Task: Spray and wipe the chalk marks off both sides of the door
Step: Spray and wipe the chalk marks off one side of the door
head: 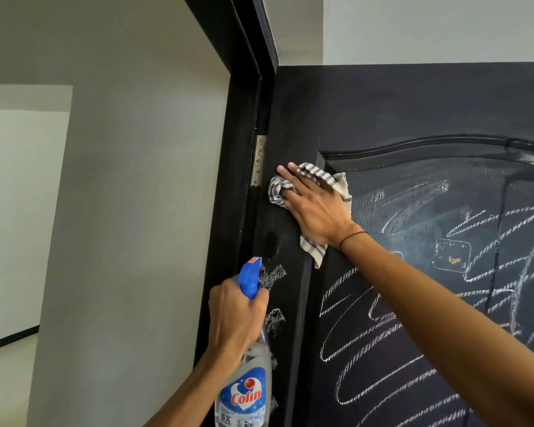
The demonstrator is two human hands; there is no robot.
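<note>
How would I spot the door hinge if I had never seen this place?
Find the black door and follow its left edge to where it meets the frame. Just left of the striped cloth sits the hinge: a narrow, pale metal strip with screws, the only light thing on that dark edge.

I see my right hand [316, 211] at mid-frame, fingers flat, pressing a striped cloth [318, 177] against the black door [413, 103] just right of the metal hinge [259, 160]. At lower centre my left hand [236, 315] grips the neck of a clear spray bottle [247, 392] with a blue trigger head. White chalk marks [413, 303] cover the door's panel at lower right, with smaller smudges beside the bottle.
</note>
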